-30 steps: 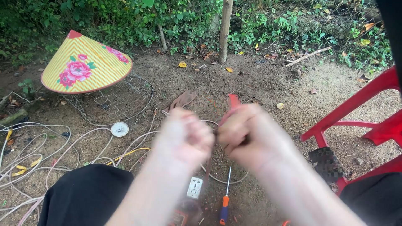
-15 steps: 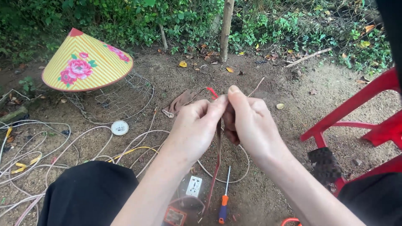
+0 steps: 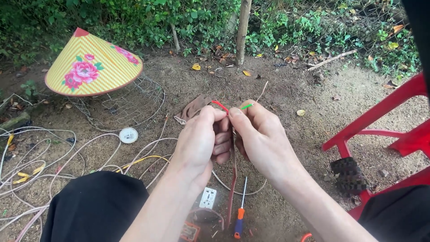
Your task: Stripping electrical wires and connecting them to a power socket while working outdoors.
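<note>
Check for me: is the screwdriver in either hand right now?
No, the orange-handled screwdriver lies on the ground below both hands.

One head-worn camera looks steeply down, close over the hands (image 3: 233, 139), toward bare ground (image 3: 286, 89).

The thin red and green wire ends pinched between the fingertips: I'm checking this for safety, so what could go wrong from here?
1. The thin red wire end and thin green wire end stick out bare-looking between the left hand and right hand; they might prick fingertips or touch each other.
2. The orange-handled screwdriver and white wall socket lie underfoot, easy to kick.
3. The pale loose cables on the dirt could snag a foot.
</note>
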